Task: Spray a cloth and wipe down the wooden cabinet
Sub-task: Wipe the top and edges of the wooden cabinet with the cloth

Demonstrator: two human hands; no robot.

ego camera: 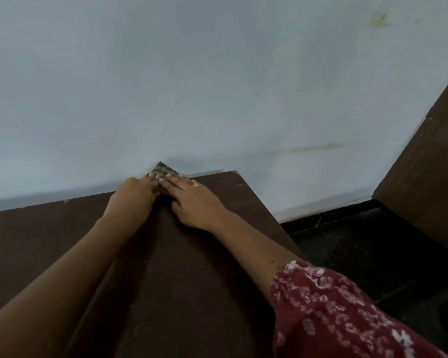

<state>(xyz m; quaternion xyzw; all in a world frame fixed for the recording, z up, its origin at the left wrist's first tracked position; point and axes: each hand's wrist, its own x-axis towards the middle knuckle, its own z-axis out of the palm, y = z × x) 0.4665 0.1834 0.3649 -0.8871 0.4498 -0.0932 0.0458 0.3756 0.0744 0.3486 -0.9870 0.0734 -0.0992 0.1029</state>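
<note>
Maroon floral-print sleeve (pixel 334 313); seemingly gold ring (pixel 195 184) on right hand (pixel 192 200).

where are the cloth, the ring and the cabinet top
cloth (pixel 166 169): head view, striped part beyond the fingertips
ring (pixel 195 184): head view, on a right-hand finger
cabinet top (pixel 181 254): head view, bare wood between the forearms

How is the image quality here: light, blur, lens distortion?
Head view: dim, flat light, no glare; the cloth under the left hand and right hand is soft and hard to read; the wide lens bends the cabinet top edge along the wall.

Home room: painted wall (pixel 217 73), wooden cabinet (pixel 192 280).
</note>
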